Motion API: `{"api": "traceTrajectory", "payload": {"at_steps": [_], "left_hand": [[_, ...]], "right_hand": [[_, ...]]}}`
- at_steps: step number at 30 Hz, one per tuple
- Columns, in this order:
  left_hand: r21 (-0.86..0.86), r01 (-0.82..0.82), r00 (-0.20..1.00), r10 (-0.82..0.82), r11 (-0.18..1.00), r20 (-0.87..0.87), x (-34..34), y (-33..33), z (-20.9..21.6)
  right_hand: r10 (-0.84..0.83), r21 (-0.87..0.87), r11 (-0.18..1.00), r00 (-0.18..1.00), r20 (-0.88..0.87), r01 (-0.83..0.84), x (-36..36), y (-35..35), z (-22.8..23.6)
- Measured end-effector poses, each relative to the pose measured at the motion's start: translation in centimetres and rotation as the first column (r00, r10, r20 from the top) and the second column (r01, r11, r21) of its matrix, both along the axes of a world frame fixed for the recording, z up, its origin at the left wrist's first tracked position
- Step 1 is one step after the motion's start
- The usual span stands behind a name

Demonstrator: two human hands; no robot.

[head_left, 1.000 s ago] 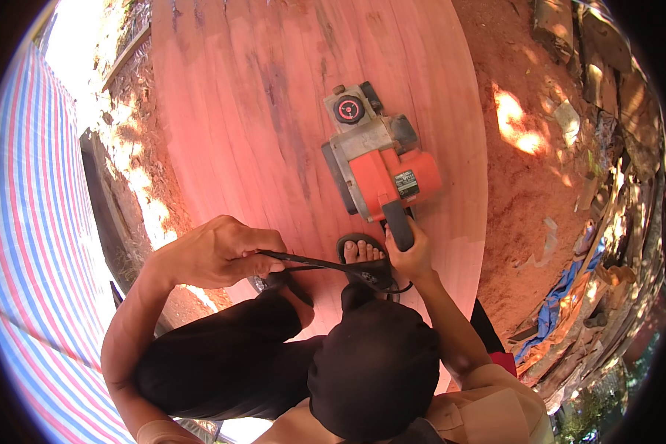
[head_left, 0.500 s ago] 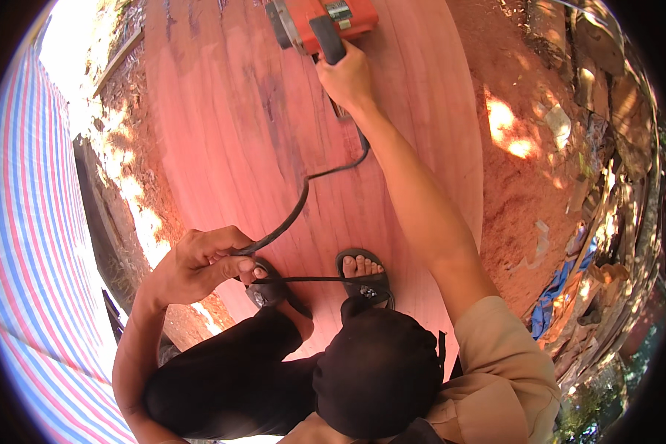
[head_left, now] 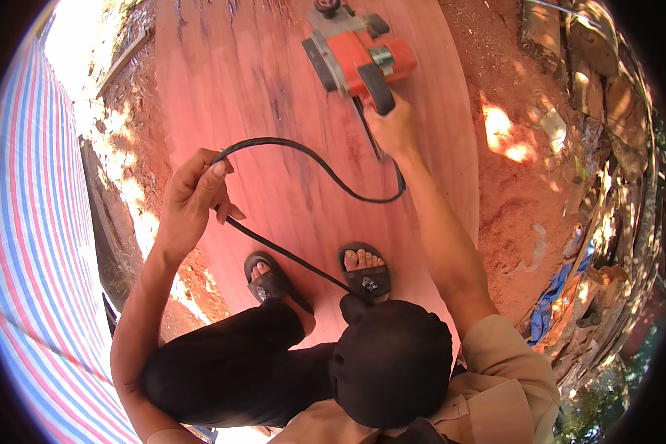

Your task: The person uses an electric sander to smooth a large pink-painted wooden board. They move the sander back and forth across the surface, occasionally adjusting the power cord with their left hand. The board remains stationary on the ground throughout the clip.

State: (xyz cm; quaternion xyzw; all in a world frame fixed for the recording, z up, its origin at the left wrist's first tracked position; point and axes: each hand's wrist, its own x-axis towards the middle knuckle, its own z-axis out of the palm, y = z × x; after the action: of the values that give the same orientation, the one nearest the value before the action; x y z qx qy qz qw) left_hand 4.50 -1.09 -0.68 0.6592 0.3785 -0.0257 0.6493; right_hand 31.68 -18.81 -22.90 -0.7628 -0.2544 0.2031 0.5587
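A red and grey electric hand planer (head_left: 355, 55) sits on the broad reddish wooden slab (head_left: 222, 96), toward its far right part. My right hand (head_left: 394, 126) is wrapped round the planer's black rear handle. From behind that hand a black power cord (head_left: 303, 150) curves across the slab to my left hand (head_left: 194, 194), which pinches it between thumb and fingers above the slab's left side. Beyond my left hand the cord runs back toward my feet. The planer's underside is hidden.
My sandalled feet (head_left: 274, 281) stand on the slab's near part. A striped plastic sheet (head_left: 33, 222) hangs at the left. Reddish soil (head_left: 507, 214) lies to the right, with stacked wood (head_left: 618, 118) and a blue cloth or sheet (head_left: 551, 300) beyond it.
The planer and my right hand have come nearer and a little right. My left hand has moved forward, lifting the cord, which now bows in a wider curve.
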Motion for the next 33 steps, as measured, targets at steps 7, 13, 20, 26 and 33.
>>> {"api": "traceTrajectory", "payload": {"at_steps": [7, 13, 20, 26, 33], "left_hand": [[0.395, 0.544, 0.830, -0.544, 0.740, -0.123, 1.7, -2.2, -2.1], [0.330, 0.524, 0.849, -0.513, 0.785, -0.128, 4.6, -2.9, -6.3], [0.129, 0.242, 0.968, -0.248, 0.961, 0.032, 7.9, -3.5, -7.3], [0.269, -0.016, 0.985, -0.031, 0.963, 0.168, 7.3, -2.0, -7.8], [0.907, 0.077, 0.988, 0.088, 0.415, -0.124, 7.5, 11.4, -3.4]], "right_hand": [[-0.100, -0.205, 0.977, 0.973, -0.206, 0.057, -11.6, -25.1, 2.9], [-0.114, -0.240, 0.969, 0.959, -0.261, 0.050, -11.6, -27.6, 1.8], [-0.135, -0.158, 0.982, 0.971, -0.196, 0.104, -4.5, -15.0, 0.2], [-0.100, -0.032, 0.995, 0.980, -0.171, 0.096, 5.2, -0.5, -0.1], [0.133, 0.044, 0.991, 0.966, -0.220, -0.127, 13.3, 8.0, 1.0]]}}
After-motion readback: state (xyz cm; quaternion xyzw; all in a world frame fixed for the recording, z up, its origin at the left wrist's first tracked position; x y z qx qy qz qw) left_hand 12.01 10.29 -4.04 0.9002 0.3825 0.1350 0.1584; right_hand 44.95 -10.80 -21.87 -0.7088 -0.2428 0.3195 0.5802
